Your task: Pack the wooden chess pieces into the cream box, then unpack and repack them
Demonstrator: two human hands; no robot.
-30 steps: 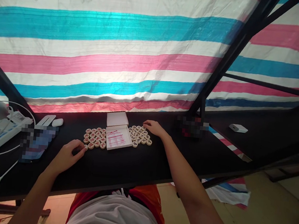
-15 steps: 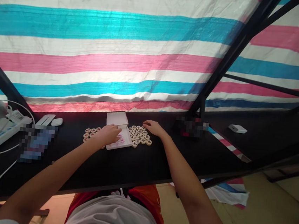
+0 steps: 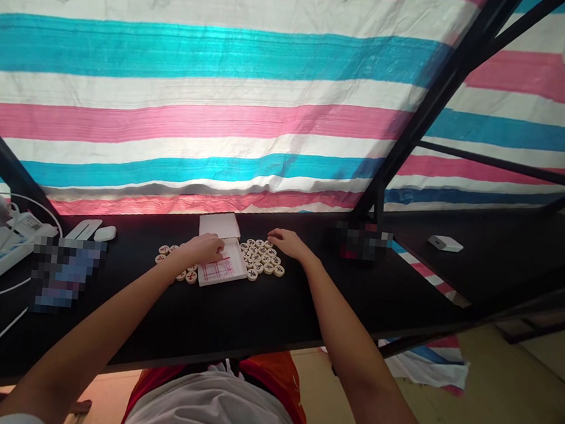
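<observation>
My left hand [image 3: 205, 248] is over the upper left of a shallow white box [image 3: 224, 274] with pink grid lines inside; its fingers are bent together, and anything between them is hidden. Behind the box its white lid [image 3: 219, 225] lies on the black table. Red-marked round pieces [image 3: 191, 276] lie left of the box, partly covered by my left arm. Dark-marked round pieces [image 3: 260, 259] form a cluster on the right. My right hand [image 3: 286, 240] rests at the back right edge of that cluster, fingers bent down near the pieces; its fingertips are too small to read.
On the left of the black table [image 3: 262, 320] are a power strip [image 3: 6, 255] with cables, a white earphone case [image 3: 105, 234] and a blurred blue item [image 3: 74, 275]. A blurred dark object [image 3: 362, 241] and a white adapter [image 3: 445, 244] are to the right.
My left hand has shifted slightly left and back, showing more of the grid inside the box. My right hand stays beside the dark-marked pieces. The whole view has moved slightly.
</observation>
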